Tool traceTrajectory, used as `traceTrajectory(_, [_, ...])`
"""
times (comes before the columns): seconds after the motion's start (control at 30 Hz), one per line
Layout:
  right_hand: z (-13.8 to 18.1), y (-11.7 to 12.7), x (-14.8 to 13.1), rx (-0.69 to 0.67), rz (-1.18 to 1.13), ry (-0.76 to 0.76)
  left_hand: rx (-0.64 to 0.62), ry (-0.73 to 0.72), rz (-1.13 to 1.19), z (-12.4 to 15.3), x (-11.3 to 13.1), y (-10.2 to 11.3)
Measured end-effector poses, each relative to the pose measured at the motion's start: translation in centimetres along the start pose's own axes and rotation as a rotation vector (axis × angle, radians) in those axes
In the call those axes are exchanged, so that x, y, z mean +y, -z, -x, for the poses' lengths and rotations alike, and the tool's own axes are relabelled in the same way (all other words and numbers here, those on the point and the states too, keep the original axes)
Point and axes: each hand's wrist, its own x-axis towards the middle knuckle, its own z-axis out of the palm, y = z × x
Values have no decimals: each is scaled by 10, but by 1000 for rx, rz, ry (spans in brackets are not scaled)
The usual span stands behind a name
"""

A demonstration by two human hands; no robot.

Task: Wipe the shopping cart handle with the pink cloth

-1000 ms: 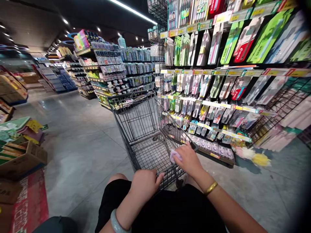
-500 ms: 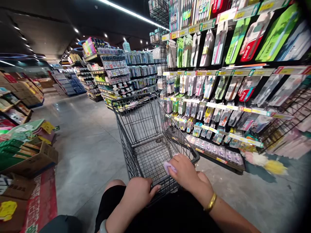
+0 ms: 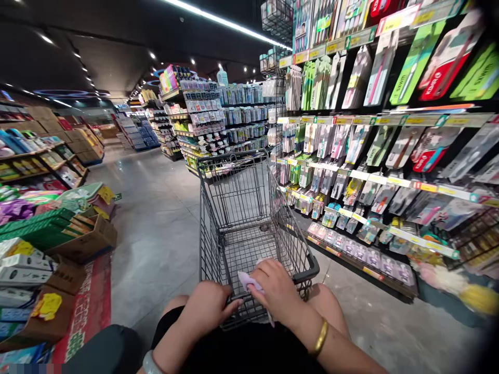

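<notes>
In front of me stands a grey wire shopping cart (image 3: 213, 234), its basket holding nothing that I can see. My left hand (image 3: 208, 309) is closed round the left part of the cart's handle, thumb lying along it; a pale bracelet circles the wrist. My right hand (image 3: 277, 291) is closed on a crumpled lilac cloth (image 3: 249, 281), above the handle's middle. A bit of the cloth sticks out past the fingers and another hangs beneath the hand. A gold bangle (image 3: 320, 337) is on the right wrist. Whether the right hand also touches the handle is hidden.
To the right, a tall rack of packaged toothbrushes (image 3: 384, 70) runs alongside the cart. Open cartons (image 3: 91, 236) line the left on a red strip (image 3: 91, 296). More shelves (image 3: 202, 111) stand ahead. Grey floor (image 3: 156, 208) stretches between. A dark rounded thing (image 3: 107, 353) is at lower left.
The view has turned left, so the shelves and cartons sit further right. My right hand, with the cloth, has moved left toward my left hand. The left hand still grips the handle.
</notes>
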Motion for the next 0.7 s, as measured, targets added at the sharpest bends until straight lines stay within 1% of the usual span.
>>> traceTrajectory(0.03, [-4,0,-2,1,-23,24,-4,-4,-9,1,-6,0])
traceTrajectory(0.1, [-11,10,4,36,-41,25,-7,-10,-26,4,-17,0])
traceTrajectory(0.17, [-16,26,19,87,-16,-23,-7,-7,-47,7,-29,-1])
traceTrajectory(0.2, [-17,34,29,88,15,-50,-4,-5,-58,8,-36,-1])
traceTrajectory(0.23, [-18,41,38,62,54,-68,-2,-5,-68,10,-43,-2])
traceTrajectory(0.3, [-19,47,54,-51,128,-84,9,-10,-77,12,-59,-3])
traceTrajectory(0.37, [-20,44,60,-144,153,-103,19,-14,-67,14,-71,-1])
traceTrajectory(0.43, [-23,31,54,-164,130,-152,24,-21,-36,14,-74,4])
traceTrajectory(0.5, [-28,15,39,-173,66,-172,56,-43,15,12,-62,11])
traceTrajectory(0.57, [-32,-1,21,-180,6,-145,138,-66,83,6,-37,15])
traceTrajectory(0.63, [-36,-10,11,-179,-13,-93,213,-7,143,-2,-9,14])
traceTrajectory(0.7, [-39,-11,14,-167,14,-61,227,76,193,-12,11,7])
